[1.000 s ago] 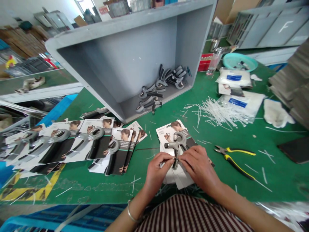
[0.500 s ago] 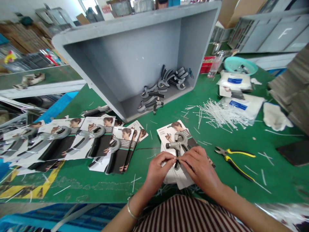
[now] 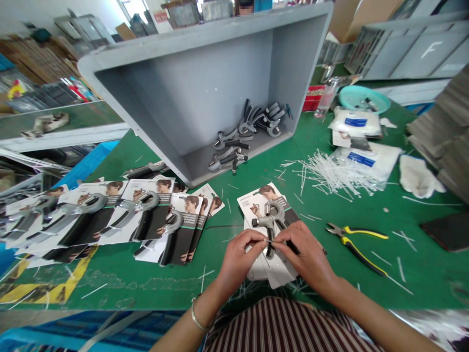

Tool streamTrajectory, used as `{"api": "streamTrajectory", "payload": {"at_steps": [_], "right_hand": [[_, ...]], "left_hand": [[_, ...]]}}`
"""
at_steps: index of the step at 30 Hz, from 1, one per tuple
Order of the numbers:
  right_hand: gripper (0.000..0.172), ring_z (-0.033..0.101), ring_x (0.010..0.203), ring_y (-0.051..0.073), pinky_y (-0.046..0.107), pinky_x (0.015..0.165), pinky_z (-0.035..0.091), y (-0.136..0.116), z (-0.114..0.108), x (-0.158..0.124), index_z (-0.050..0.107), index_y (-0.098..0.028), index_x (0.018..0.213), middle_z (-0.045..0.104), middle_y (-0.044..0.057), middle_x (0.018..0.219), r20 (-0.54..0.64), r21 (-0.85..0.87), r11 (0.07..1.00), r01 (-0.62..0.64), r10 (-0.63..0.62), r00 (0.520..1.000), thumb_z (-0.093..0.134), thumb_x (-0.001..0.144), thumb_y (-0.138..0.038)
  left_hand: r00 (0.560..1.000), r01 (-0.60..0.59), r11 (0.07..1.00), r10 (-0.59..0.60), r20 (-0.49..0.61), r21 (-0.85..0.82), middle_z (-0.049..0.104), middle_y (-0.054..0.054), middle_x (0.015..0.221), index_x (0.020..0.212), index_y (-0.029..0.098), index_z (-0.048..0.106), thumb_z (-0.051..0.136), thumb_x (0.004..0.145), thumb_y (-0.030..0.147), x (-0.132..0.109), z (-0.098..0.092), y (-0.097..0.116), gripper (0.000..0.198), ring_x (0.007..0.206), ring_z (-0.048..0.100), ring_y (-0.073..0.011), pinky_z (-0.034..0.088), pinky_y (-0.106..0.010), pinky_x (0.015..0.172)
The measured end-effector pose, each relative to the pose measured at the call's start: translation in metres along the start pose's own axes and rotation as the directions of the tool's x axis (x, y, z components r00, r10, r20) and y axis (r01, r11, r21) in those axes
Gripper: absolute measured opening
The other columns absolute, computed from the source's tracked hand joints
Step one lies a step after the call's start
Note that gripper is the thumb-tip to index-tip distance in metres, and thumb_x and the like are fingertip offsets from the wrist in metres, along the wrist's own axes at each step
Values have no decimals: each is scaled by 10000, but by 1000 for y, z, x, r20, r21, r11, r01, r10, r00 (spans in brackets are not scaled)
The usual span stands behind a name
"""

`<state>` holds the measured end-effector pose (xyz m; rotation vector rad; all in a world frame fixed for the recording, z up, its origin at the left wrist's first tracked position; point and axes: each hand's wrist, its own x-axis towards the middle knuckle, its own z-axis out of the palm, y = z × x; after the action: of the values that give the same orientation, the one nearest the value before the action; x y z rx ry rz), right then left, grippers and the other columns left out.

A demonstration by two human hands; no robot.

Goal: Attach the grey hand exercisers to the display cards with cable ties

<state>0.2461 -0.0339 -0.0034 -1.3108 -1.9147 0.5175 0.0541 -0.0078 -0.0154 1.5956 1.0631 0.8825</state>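
left hand [image 3: 242,259] and right hand [image 3: 304,254] pinch a thin white plastic cable tie [image 3: 270,241] on a grey-black hand grip exerciser [image 3: 266,222] atop a white printed card [image 3: 252,200]. yellow-black pliers [image 3: 357,247] lie just right.

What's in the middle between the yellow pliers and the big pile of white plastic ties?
In the head view, just the green work mat lies between the yellow-handled pliers and the pile of white plastic ties.

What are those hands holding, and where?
The left hand and right hand pinch a thin white cable tie where it crosses the handle of a hand grip.
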Motion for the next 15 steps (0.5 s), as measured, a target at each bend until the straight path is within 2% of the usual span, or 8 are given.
{"api": "streamTrajectory", "payload": {"at_steps": [7, 9, 13, 15], "right_hand": [[29, 567, 829, 204, 365, 791, 426, 7, 3, -2, 646, -212, 890, 690, 16, 824, -18, 44, 998, 47, -46, 999, 670, 897, -198], [34, 568, 825, 203, 364, 790, 426, 8, 4, -2, 648, -214, 880, 692, 14, 821, -14, 51, 998, 43, -42, 999, 674, 893, -198], [43, 567, 825, 201, 355, 783, 428, 8, 4, -1, 644, -214, 874, 691, 13, 822, -27, 74, 996, 40, -38, 999, 678, 889, -192], [42, 570, 824, 203, 354, 780, 427, 8, 5, -1, 641, -213, 875, 691, 16, 823, -34, 73, 996, 44, -42, 999, 673, 892, -192]], "left_hand": [[994, -58, 998, 61, 91, -37, 714, -63, 951, 928, 184, 741, 610, 901, 203, 2, -1, 2, 135, 942, 648, -185, 480, -290, 879], [997, -14, 999, 17, 71, -46, 713, -53, 915, 890, 184, 738, 630, 886, 205, 2, 0, 0, 110, 904, 648, -180, 482, -281, 853], [989, 142, 987, -144, -25, -76, 698, -29, 800, 839, 172, 701, 679, 846, 226, 3, 6, -4, 58, 758, 629, -158, 479, -247, 714], [994, 109, 992, -110, -20, -56, 687, -31, 813, 829, 170, 693, 684, 839, 214, 3, 9, -5, 46, 764, 623, -156, 477, -246, 714]]}}
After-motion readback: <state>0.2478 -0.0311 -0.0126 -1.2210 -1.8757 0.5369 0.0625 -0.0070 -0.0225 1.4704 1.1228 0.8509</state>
